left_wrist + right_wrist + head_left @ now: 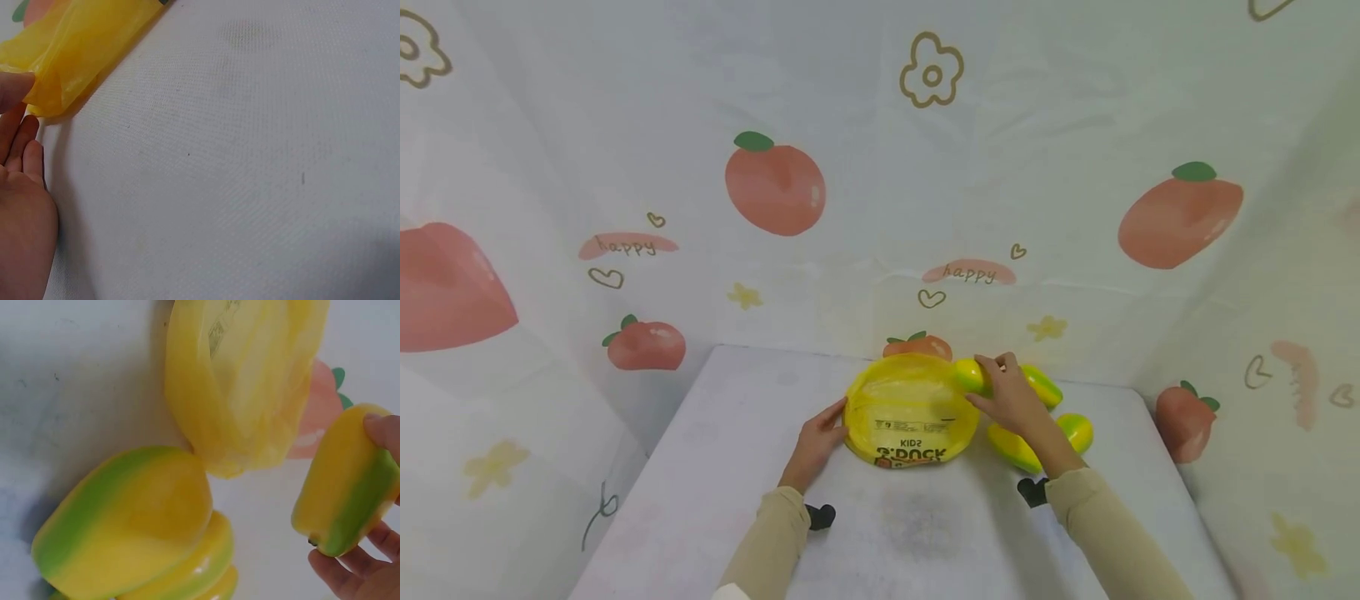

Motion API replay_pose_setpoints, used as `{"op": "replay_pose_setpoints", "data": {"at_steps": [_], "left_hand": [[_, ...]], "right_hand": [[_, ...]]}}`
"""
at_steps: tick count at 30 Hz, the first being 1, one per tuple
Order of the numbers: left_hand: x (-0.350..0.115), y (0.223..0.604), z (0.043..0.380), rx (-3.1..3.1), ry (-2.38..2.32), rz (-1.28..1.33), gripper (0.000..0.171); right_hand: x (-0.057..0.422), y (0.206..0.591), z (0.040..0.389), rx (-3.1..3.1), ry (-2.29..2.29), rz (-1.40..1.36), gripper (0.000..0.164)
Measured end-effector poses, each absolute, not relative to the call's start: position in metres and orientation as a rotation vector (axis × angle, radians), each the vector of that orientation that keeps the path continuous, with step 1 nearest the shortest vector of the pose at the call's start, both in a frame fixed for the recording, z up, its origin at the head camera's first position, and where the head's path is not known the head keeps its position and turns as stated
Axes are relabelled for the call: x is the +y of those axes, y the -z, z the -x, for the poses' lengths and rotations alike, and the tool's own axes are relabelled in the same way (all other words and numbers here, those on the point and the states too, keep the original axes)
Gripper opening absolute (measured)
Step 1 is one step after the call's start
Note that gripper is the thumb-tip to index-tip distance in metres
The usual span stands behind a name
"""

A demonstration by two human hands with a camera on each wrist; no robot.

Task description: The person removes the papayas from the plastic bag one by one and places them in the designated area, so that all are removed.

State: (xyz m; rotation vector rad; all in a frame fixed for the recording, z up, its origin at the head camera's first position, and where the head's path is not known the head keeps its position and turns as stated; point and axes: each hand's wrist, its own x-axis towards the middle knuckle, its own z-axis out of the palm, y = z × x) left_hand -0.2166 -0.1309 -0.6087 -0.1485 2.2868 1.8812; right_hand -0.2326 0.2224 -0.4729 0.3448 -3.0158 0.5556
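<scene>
A yellow plastic bag (913,400), printed with dark upside-down lettering, stands on the table with its mouth spread wide. My left hand (817,442) pinches the left edge of the bag between thumb and fingers. Beside the bag's right rim, my right hand (1011,396) grips a yellow-green mango (350,481), thumb on one side and fingers on the other. Other mangoes lie close together right of the bag: a large one (125,525) in front in the right wrist view, more partly hidden behind it. My right forearm covers part of them in the head view.
The white table (737,392) meets a fabric backdrop (850,292) printed with peaches, flowers and hearts, behind and at both sides. A small black device (822,517) sits at my left wrist, another (1032,492) at my right.
</scene>
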Motion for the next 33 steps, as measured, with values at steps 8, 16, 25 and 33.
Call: {"op": "replay_pose_setpoints", "data": {"at_steps": [8,16,25,33], "left_hand": [[-0.132,0.609,0.217,2.285,-1.885,0.143,0.058],[-0.132,0.612,0.218,2.312,-1.881,0.128,0.058],[-0.132,0.612,0.219,2.315,-1.885,0.119,0.058],[-0.132,0.614,0.220,2.307,-1.876,0.124,0.058]], "right_hand": [[0.237,0.474,0.231,-3.022,-0.614,-0.290,0.075],[0.252,0.473,0.225,-3.011,-0.649,-0.245,0.076],[0.271,0.464,0.221,-3.008,-0.622,-0.188,0.075],[0.293,0.469,0.216,-2.993,-0.604,-0.141,0.075]]}}
